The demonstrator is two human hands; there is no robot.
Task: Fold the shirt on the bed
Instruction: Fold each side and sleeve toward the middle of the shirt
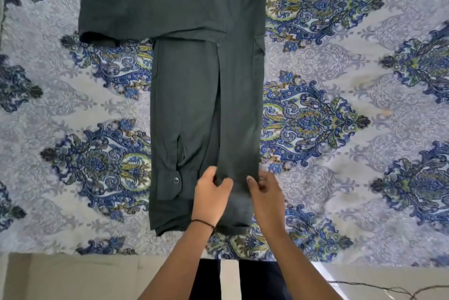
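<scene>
The bed fills nearly the whole view, covered by a pale grey-lilac sheet printed with large blue, green and yellow paisley medallions. Its near edge runs across the bottom of the view, and below that edge lies a strip of light floor with a thin dark cord trailing at the lower right.

The shirt, dark grey-green, lies flat along the middle of the bed, running from the top of the view down to the near edge. Both side panels are folded inward so the body forms a long narrow strip, the right panel overlapping the left along a lengthwise seam. One sleeve sticks out sideways to the left near the top, resting on the sheet. The other sleeve lies lengthwise on the left half of the body, its cuff near the bottom, with a small metal snap button showing.

The left hand pinches the inner edge of the right panel near the hem, its grip clenched on the fabric. The right hand grasps the outer edge of the same panel just beside it. A thin dark wristband circles the left wrist. No container is in sight.
</scene>
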